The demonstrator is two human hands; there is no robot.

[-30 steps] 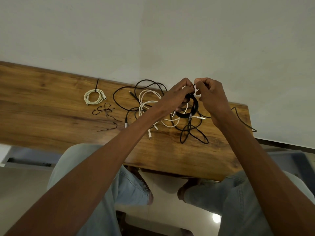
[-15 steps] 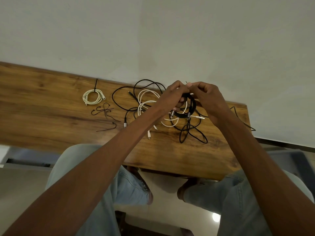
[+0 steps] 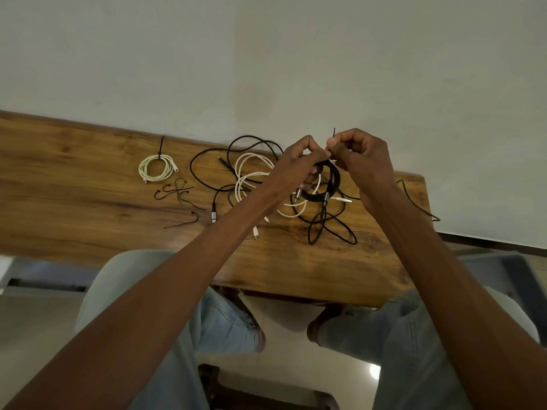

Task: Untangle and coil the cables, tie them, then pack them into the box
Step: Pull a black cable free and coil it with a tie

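Above the table (image 3: 88,220), both hands' curled fingers (image 3: 340,143) pinch a tie round the black coiled cable (image 3: 333,184).

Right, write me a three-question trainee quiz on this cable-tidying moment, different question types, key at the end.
1. True or false: the coiled white cable on the wooden table already has a black tie around it.
2. Which cable is being held? A) coiled black cable B) loose white cable C) none.
3. Fill in: the right hand pinches a thin black ____ beside the left hand.

Key: 1 true; 2 A; 3 tie.
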